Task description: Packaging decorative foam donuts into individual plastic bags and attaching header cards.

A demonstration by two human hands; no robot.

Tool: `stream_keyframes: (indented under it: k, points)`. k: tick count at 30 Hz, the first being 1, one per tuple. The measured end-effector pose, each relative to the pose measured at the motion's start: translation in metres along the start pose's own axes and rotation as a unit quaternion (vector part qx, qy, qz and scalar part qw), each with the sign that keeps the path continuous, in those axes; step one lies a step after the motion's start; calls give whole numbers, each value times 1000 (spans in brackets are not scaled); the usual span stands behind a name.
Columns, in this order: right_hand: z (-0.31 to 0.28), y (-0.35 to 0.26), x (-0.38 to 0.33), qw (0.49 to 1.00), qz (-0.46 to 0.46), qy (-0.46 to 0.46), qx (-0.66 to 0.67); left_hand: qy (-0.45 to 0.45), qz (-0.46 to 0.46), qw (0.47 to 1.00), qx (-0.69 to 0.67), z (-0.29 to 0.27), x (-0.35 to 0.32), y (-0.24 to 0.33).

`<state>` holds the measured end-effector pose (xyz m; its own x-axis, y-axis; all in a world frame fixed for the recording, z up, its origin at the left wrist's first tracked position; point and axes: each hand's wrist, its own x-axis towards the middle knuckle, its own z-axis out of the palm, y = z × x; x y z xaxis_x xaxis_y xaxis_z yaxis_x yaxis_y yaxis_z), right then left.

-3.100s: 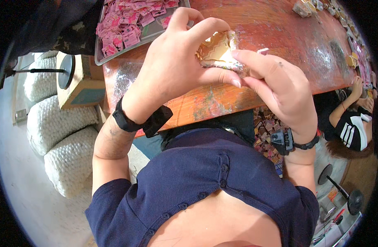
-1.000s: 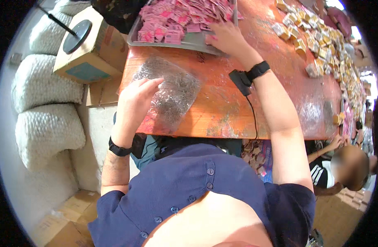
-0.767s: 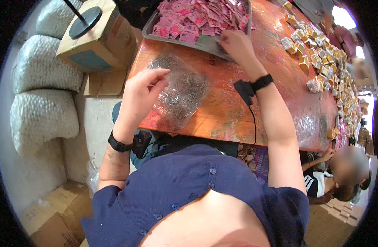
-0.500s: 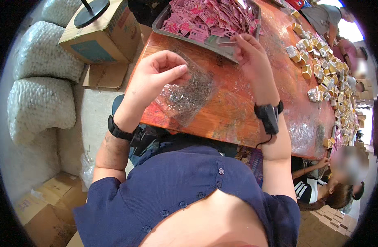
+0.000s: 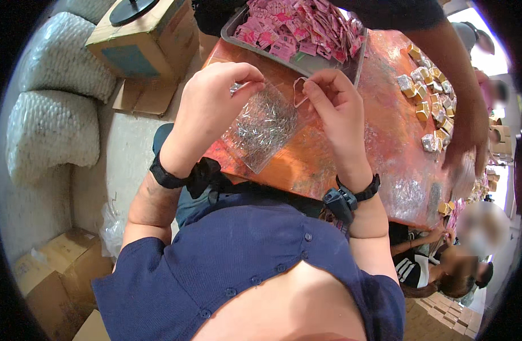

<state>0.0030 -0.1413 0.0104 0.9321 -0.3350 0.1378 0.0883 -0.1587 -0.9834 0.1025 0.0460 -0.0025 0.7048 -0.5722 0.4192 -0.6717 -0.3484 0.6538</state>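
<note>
My left hand is closed in a pinch above the near left part of the table; whatever is in its fingertips is too small to make out. In my right hand, thumb and forefinger grip a small pale piece with a thin pinkish rim. Between and below both hands lies a clear plastic sheet or bag with a heap of thin, shiny metal pieces, like pins. Just beyond my right hand is a metal tray heaped with small pink printed cards.
Another person's arm reaches over the orange table at right, near many small gold-and-silver wrapped blocks. A co-worker sits at lower right. Cardboard boxes and bulging plastic sacks stand at left.
My right hand has come down and inward from the tray with the pale piece, closer to my left hand. The other person's arm has entered from the top right.
</note>
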Motion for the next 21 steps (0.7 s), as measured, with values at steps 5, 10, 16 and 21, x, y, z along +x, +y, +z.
stream_keyframes:
  k: [5,10,16,21]
  points:
    - [3,11,0,1000,-7,-19,-8,66,67,994,-52,-4,-3,-9]
    - [6,14,-2,1000,10,11,-18,-4,-35,995,-97,-11,-6,0]
    - [17,13,-12,999,-52,-7,1,-69,-123,928,-346,-2,-12,1]
    - [19,4,-17,986,-135,-1,-98,-76,-157,861,-478,7,-14,2]
